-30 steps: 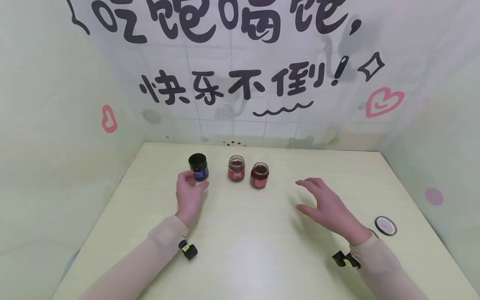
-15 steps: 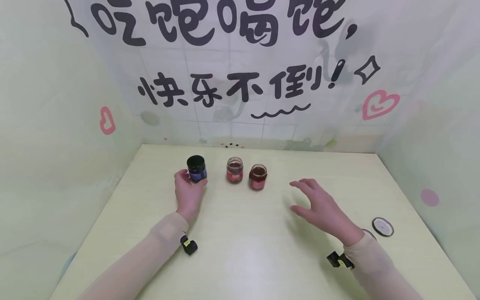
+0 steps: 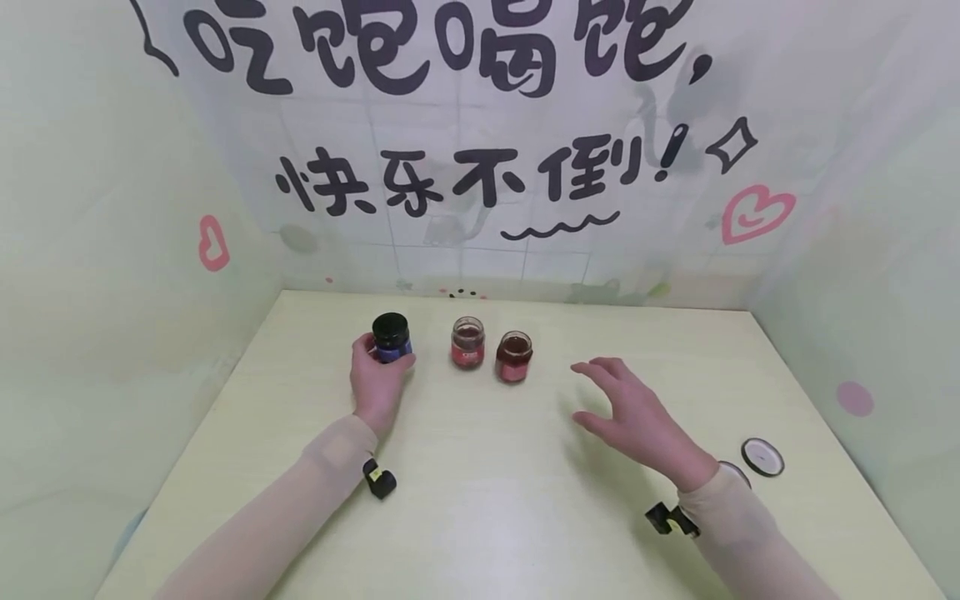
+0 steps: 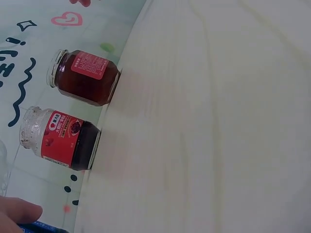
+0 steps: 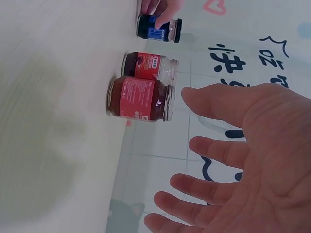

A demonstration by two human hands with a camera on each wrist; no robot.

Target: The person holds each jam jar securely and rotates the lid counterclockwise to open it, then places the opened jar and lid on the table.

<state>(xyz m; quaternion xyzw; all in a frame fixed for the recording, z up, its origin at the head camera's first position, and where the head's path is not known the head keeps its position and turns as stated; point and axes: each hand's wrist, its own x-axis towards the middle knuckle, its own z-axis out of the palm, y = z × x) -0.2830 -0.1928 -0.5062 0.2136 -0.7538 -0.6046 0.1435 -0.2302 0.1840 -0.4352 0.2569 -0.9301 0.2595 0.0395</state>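
My left hand (image 3: pixel 377 379) grips a dark jar (image 3: pixel 391 332) with a blue label and a black lid at the back left of the table. In the right wrist view the thumb lies across the label of that upright jar (image 5: pixel 156 33). Beside it stands an uncapped jar with a red label (image 3: pixel 468 343), partly full of dark contents. Right of that is another lidless jar (image 3: pixel 513 358), fuller and reddish brown, with a pink-red label. Over the table to the right, my right hand (image 3: pixel 637 421) is held with fingers spread, touching nothing.
A jar lid (image 3: pixel 762 457) lies with its pale inside up at the right of the table (image 3: pixel 465 517). Another lid (image 3: pixel 735 474) is partly hidden behind the right wrist. Printed curtains (image 3: pixel 450 183) close off the back and both sides.
The left hand has closed in around the blue-labelled jar, its thumb now against the side. The right hand has shifted slightly left, still spread. The head view has moved a little.
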